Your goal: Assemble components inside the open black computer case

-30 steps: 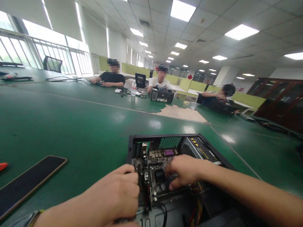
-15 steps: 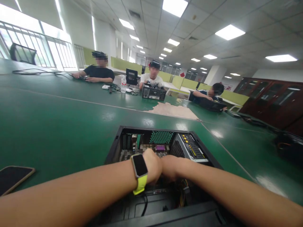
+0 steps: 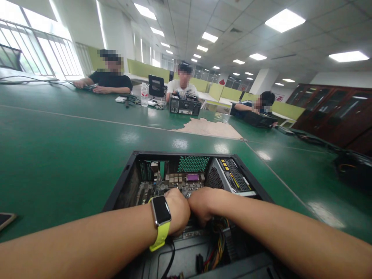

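An opened black computer case [image 3: 116,193] lies on the green table in front of me, its inside facing up. Both my hands reach down into it, side by side over the motherboard [image 3: 145,190]. My left hand [image 3: 178,209], with a yellow-strapped smartwatch [image 3: 161,211] at the wrist, has its fingers curled down and hidden. Beside it, my right hand [image 3: 202,203] is bent the same way, fingertips out of sight. Whatever they touch or hold cannot be seen. The power supply [image 3: 235,176] sits at the case's far right, and bundled cables [image 3: 216,250] hang below my right wrist.
The green table [image 3: 72,155] stretches ahead, with a bare tan patch [image 3: 209,128]. A phone [image 3: 6,219] lies at the left edge. Across the table, three people work; a computer case [image 3: 184,105], a plastic bottle [image 3: 144,95] and cables [image 3: 132,100] stand near them.
The view has shifted, showing more of the cables and motherboard. My hands stay inside the case, with a slightly wider gap between the wrists.
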The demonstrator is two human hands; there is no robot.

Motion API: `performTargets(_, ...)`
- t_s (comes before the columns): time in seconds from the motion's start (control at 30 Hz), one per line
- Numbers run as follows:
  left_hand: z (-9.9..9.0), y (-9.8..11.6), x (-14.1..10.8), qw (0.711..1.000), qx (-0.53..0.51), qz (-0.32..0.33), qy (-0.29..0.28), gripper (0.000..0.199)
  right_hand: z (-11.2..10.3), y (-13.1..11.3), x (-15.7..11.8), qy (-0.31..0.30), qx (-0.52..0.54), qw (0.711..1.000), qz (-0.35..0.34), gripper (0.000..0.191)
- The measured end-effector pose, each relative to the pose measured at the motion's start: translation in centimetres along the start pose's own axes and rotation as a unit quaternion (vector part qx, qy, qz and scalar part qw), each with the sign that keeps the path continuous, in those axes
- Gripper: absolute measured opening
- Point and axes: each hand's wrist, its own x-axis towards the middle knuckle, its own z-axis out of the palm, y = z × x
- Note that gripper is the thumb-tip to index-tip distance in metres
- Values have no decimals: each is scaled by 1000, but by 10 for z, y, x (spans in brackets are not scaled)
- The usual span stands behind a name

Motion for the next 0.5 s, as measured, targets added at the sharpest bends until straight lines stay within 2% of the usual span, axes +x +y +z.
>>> performTargets(0.1, -4, -1, -5, 998, 48, 16, -39, 36, -4, -2, -1, -28, -23, 999, -18, 47)
performTargets(0.23, -9, -4, -11, 995, 75, 33, -56, 40, -6, -3, 0, -44, -17, 999, -22, 46)
performTargets(0.4, -8, 0, -3, 996, 59, 27, -63, 37, 0, 2, 9, -45, -1, 999, -11, 59)
performTargets(0.47, -14, -1, -5, 998, 40, 19, -51, 34, 0, 4, 11, -46, 14, 999, -8, 64)
performTargets(0.5, -19, -3, -10, 999, 23, 13, -26, 31, -1, 5, 10, -45, 20, 999, -9, 66)
